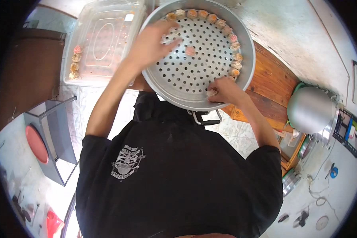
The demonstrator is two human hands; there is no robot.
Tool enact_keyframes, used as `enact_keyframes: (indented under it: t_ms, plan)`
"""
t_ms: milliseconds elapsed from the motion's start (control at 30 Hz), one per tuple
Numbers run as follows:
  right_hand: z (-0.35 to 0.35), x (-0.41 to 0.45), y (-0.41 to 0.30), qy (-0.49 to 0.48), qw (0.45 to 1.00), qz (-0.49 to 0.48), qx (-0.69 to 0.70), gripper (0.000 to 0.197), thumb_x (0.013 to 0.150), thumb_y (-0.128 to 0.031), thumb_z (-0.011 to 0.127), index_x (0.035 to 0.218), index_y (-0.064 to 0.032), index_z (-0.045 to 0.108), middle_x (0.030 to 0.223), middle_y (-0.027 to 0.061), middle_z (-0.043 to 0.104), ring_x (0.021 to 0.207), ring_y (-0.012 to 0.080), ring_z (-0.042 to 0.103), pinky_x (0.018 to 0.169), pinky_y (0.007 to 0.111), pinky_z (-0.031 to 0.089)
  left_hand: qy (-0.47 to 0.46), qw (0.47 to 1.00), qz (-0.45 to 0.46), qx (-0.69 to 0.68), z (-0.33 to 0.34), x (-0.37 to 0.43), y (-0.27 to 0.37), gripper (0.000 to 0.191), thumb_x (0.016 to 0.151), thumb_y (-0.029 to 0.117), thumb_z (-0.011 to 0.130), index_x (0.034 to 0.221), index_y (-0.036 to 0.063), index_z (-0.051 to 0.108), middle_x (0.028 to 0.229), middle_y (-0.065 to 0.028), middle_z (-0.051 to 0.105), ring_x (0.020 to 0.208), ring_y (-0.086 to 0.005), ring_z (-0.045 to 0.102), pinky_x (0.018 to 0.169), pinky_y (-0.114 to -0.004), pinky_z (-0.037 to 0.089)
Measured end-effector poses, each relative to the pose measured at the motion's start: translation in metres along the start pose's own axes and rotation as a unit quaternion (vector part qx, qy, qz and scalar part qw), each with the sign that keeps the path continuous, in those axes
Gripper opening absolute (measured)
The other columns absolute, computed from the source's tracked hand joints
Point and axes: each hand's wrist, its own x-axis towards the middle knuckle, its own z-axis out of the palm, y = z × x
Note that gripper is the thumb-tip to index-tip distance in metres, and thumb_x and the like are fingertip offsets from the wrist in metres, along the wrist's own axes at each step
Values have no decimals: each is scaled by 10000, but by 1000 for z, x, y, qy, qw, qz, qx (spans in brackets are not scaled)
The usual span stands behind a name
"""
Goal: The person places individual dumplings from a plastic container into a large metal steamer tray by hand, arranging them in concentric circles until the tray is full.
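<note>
In the head view a large round metal steamer pan (251, 56) with a perforated base stands before me. Small dumplings (203, 14) line its far and right inner wall, and a single pink dumpling (190, 51) sits near the middle. My right hand (227, 89) grips a pale dumpling (211, 93) at the near right inner wall. Over the pan's left side, my left hand (157, 40) is blurred, its fingers spread, with no held thing visible. At the left stands a clear plastic container (104, 80), with a short row of dumplings (75, 66) along its left side.
A wooden bench (267, 80) lies right of the pan, with a round metal lid or pot (311, 110) beyond it. The pan's handle (209, 122) juts towards my body. A grey metal rack (61, 131) and a pink oval tray (37, 144) are at the left.
</note>
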Motion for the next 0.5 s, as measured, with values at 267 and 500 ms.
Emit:
enact_keyframes:
  t_ms: [267, 500]
  plan:
    - [-35, 31, -31, 102, 995, -21, -5, 651, 811, -437, 866, 1355, -113, 713, 1179, 227, 732, 1040, 420, 730, 937, 503, 576, 37, 860, -231, 452, -165, -111, -204, 410, 886, 329, 803, 1155, 24, 754, 1061, -180, 713, 988, -369, 701, 855, -497, 564]
    - [-33, 125, -47, 279, 958, 56, 43, 467, 912, -118, 750, 1364, -97, 635, 1160, 225, 662, 961, 400, 738, 837, 487, 600, -46, 830, -163, 532, -147, -109, -221, 282, 888, 99, 662, 1163, 47, 696, 1231, -192, 604, 1223, -386, 578, 981, -515, 493]
